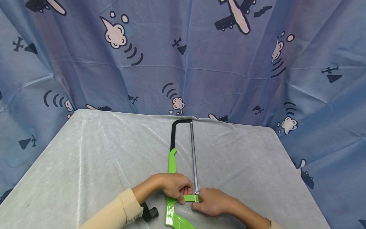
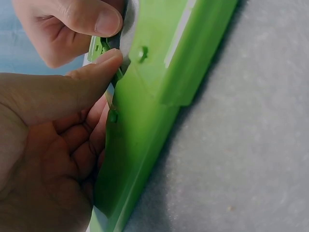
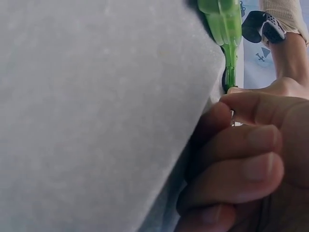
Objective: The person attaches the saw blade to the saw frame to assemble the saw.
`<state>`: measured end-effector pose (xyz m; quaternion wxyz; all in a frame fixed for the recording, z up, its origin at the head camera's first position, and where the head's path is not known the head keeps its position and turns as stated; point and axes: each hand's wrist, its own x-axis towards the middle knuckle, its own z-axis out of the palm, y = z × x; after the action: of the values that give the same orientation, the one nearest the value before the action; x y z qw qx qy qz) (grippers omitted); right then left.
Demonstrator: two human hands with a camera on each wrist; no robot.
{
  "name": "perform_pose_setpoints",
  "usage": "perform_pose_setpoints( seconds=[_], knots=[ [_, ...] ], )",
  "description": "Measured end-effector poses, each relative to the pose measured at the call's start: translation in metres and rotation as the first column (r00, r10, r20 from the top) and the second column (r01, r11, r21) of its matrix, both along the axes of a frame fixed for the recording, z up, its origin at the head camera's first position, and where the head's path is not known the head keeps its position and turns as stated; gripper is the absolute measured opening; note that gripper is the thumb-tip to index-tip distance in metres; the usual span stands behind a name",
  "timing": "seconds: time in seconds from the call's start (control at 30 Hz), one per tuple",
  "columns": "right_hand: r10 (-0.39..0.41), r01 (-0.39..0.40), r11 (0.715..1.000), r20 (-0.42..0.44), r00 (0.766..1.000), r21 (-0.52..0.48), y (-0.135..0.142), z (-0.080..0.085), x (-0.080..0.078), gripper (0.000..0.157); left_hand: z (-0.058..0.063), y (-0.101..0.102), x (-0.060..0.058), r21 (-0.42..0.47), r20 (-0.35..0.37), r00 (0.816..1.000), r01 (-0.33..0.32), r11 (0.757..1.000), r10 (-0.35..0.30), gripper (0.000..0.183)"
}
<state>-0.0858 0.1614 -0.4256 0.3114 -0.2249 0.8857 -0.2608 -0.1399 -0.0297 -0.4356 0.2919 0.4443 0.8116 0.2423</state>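
A hacksaw with a green grip (image 1: pixel 171 216), a green and black frame (image 1: pixel 172 136) and a grey blade (image 1: pixel 193 152) lies flat on the covered table. My left hand (image 1: pixel 178 187) pinches the short green crossbar between thumb and fingers, close to the grip. At the crossbar's outer end, by the lower end of the blade, my right hand (image 1: pixel 213 201) holds on with thumb and forefinger. The left wrist view shows the left thumb (image 2: pixel 91 79) against the green frame (image 2: pixel 145 92). In the right wrist view the other right fingers (image 3: pixel 231 164) are curled, and the pinched part is mostly hidden.
A pale grey cloth (image 1: pixel 114 152) covers the table. Behind it hangs a blue curtain (image 1: pixel 154 63) printed with planes and clouds. A black device (image 1: pixel 149 212) sits at the left wrist, beside the beige sleeve (image 1: pixel 120 206).
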Motion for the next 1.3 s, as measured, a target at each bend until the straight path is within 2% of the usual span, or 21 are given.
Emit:
perform_pose_setpoints(
  seconds=[0.23, 0.53, 0.73, 0.97, 1.07, 1.17, 1.3],
  knots=[
    [0.028, -0.025, 0.999, -0.066, 0.997, 0.043, -0.0004, 0.0031, 0.0009, 0.038, -0.0003, 0.0006, -0.0001, 0.006, 0.005, 1.0, 0.006, 1.0, -0.006, 0.021],
    [0.042, -0.037, 0.997, -0.068, 0.997, 0.074, -0.0005, 0.0037, 0.0002, 0.039, 0.0009, 0.0006, -0.0007, 0.014, 0.003, 1.0, 0.016, 1.0, -0.016, 0.021],
    [0.043, -0.038, 0.997, -0.072, 0.996, 0.064, 0.0, 0.0025, -0.0006, 0.039, 0.0018, -0.0005, 0.0, 0.015, 0.004, 1.0, 0.014, 1.0, -0.014, 0.02],
    [0.035, -0.029, 0.999, -0.144, 0.989, 0.046, 0.0038, -0.0002, -0.001, 0.042, 0.0006, -0.0013, -0.0002, 0.011, 0.004, 1.0, 0.011, 1.0, -0.011, 0.021],
    [0.043, -0.041, 0.999, -0.13, 0.991, 0.022, 0.004, -0.0002, -0.0011, 0.036, -0.0007, -0.0012, -0.0003, 0.009, 0.002, 1.0, 0.01, 1.0, -0.01, 0.021],
    [0.038, -0.038, 0.999, -0.079, 0.996, -0.001, 0.0043, 0.0005, -0.001, 0.031, -0.0015, -0.001, -0.0002, 0.009, 0.006, 1.0, 0.009, 1.0, -0.009, 0.021],
    [0.039, -0.038, 0.998, 0.01, 0.999, -0.043, 0.0054, -0.0003, -0.0025, 0.035, -0.0018, -0.0008, 0.0001, 0.01, 0.014, 1.0, 0.008, 1.0, -0.008, 0.021]
  ],
)
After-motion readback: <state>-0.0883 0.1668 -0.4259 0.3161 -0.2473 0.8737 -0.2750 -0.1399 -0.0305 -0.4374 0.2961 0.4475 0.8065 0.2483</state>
